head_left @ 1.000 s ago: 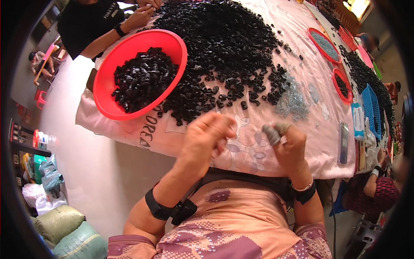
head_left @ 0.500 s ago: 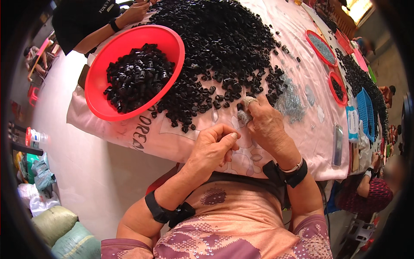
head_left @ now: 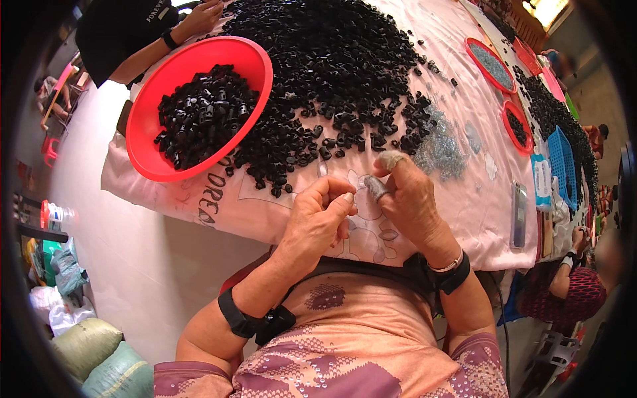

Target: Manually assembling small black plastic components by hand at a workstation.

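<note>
My left hand (head_left: 314, 222) is closed in a pinch in front of me, thumb pressed against the bent fingers. Whatever it may hold is hidden or too small to make out. Just to its right, my right hand (head_left: 413, 202) hovers with thumb and forefinger apart; both tips are wrapped in greyish covers, and no piece shows between them. Beyond the hands spreads a large heap of small black plastic parts (head_left: 325, 60). Beside the right hand lies a patch of small clear, glassy pieces (head_left: 439, 149).
A red basin (head_left: 136, 142) of black parts stands left on the pink cloth (head_left: 265, 222). On the right are a red tray (head_left: 474, 50) of clear pieces, a smaller red tray (head_left: 524, 149), a blue basket (head_left: 564, 166) and a phone (head_left: 519, 215). A co-worker's arm (head_left: 149, 56) reaches in at far left.
My right hand has drawn back from the edge of the black heap, and its thumb and forefinger are farther apart. The left hand stays pinched and has shifted slightly left.
</note>
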Tool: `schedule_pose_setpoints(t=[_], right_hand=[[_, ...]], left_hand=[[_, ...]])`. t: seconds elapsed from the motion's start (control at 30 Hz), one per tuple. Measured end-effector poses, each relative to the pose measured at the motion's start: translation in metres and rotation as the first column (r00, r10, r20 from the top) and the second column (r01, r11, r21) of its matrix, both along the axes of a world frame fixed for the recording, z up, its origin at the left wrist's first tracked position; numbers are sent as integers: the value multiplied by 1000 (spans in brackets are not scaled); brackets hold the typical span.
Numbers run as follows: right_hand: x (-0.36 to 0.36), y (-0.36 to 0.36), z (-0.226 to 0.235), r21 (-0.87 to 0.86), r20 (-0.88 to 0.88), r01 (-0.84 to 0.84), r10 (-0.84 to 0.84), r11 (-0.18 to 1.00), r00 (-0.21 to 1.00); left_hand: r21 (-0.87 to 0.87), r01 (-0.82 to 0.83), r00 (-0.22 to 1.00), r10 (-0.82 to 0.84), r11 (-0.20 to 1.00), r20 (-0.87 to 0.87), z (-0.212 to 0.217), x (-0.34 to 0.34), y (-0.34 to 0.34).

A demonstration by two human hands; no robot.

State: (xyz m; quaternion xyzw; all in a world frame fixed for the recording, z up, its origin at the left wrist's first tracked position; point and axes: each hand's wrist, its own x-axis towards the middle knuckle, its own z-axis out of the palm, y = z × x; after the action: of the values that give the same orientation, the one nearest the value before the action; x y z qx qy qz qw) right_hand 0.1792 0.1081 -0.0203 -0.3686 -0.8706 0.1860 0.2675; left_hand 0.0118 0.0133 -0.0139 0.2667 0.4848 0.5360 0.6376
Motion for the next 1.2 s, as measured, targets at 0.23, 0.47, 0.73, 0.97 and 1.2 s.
schedule_pose_setpoints(t=[0.23,0.47,0.73,0.97,1.2], right_hand=[[-19,14,12,-23,147,45,-41,999,988],[-11,1,13,59,162,-50,40,997,986],[4,-34,14,127,-155,-69,89,989,984],[13,-51,12,56,-185,-126,134,990,974],[45,-43,20,-99,-215,191,-208,977,954]], left_hand=[[9,14,1000,-14,1000,-15,0,0,-2],[5,26,1000,-26,1000,-16,1,-3,-1],[-24,47,999,-47,999,19,7,0,0],[33,219,970,-214,975,-112,11,-3,-2],[56,142,978,-132,988,-165,8,3,-4]])
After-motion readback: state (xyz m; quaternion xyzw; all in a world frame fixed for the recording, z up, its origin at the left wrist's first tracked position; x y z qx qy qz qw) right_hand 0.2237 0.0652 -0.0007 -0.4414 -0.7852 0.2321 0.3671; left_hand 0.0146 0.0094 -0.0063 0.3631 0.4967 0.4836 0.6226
